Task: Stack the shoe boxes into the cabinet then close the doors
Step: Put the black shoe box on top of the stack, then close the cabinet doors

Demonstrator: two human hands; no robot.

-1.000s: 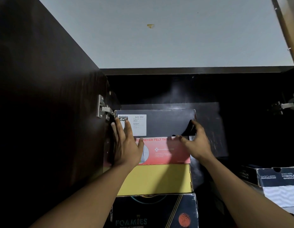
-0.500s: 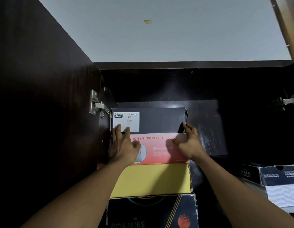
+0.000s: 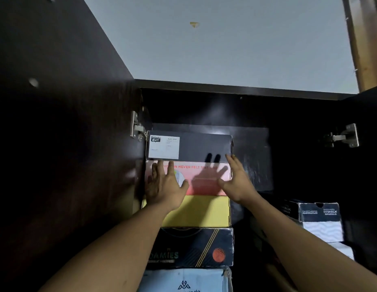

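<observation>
Dark box [image 3: 202, 146] topping stack, left hand [image 3: 165, 184], right hand [image 3: 236, 182] just below (both open, empty)

Left hand [image 3: 165, 184], right hand [image 3: 236, 179] spread open against pink box [image 3: 201, 182].

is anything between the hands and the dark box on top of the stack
Nothing visible does. The left hand and right hand are spread open in front of the pink box, just below the dark top box, with only open air between them and it.
</observation>
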